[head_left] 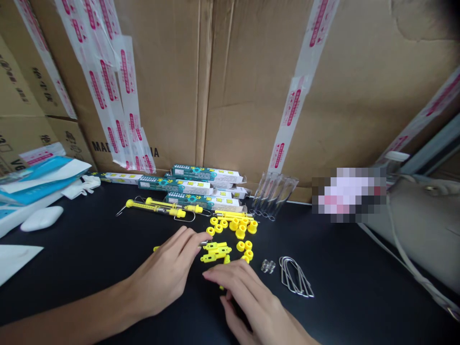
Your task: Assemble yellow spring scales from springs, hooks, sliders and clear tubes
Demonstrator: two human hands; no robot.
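My left hand (167,270) has its fingers closed around a small silver metal part (203,243), whose tip shows at the fingertips. A bit of yellow plastic (155,248) peeks out behind its knuckles. Flat yellow slotted pieces (216,252) lie just right of these fingers. My right hand (251,299) hovers low over the table, thumb and index finger apart. Below its index finger a small yellow piece (222,287) shows in part; contact is unclear. Yellow rings (218,228) and flanged yellow caps (240,232) are grouped beyond both hands.
Silver springs (268,266) and bent wire hooks (295,277) lie to the right. Clear tubes (274,194) lean on the cardboard (251,96). Printed boxes (176,184) and assembled yellow spring scales (161,208) are at the back. A white case (42,219) sits left, a beige bag (420,230) right.
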